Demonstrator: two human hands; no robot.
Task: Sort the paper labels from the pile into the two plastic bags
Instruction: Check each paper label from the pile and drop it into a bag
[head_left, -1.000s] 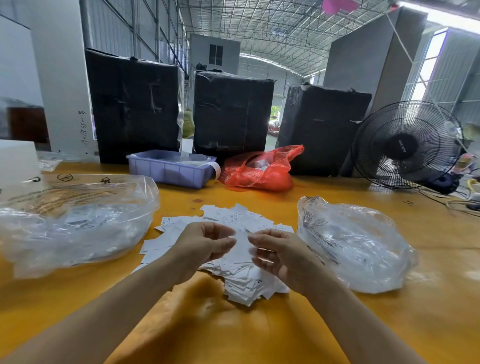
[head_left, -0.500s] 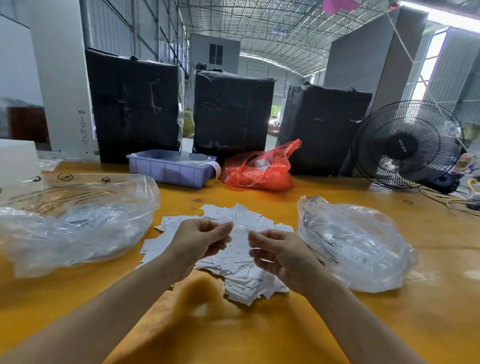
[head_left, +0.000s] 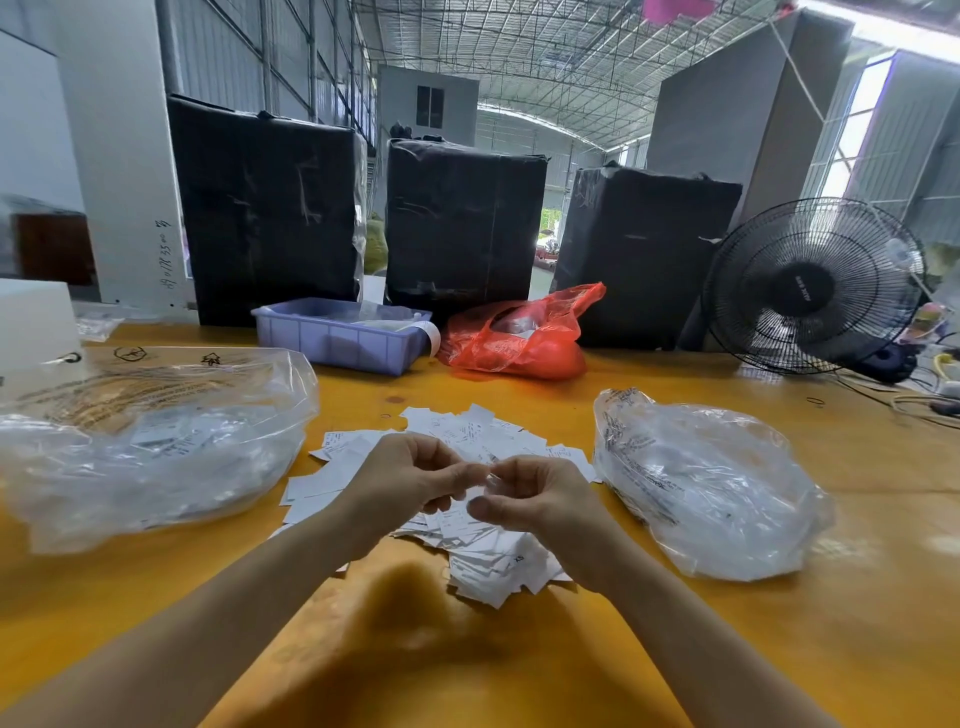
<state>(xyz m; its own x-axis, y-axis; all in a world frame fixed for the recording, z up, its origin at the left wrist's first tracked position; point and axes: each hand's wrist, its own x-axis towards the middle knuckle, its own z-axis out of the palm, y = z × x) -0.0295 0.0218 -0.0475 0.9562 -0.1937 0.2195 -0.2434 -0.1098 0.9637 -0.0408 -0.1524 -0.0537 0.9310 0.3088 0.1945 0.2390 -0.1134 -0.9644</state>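
A loose pile of white paper labels lies in the middle of the orange table. A large clear plastic bag with labels inside lies to its left. A smaller clear plastic bag lies to its right. My left hand and my right hand hover over the pile with their fingertips meeting. Both pinch what looks like one small blurred label between them. My hands hide the pile's centre.
Behind the pile stand a purple plastic bin and a red plastic bag, with three black wrapped bales along the table's back. A black fan and cables occupy the far right. A white box sits far left.
My hands have closed the small gap between them. Their fingertips now meet over the pile, slightly higher than before. The bags and the pile have not moved.
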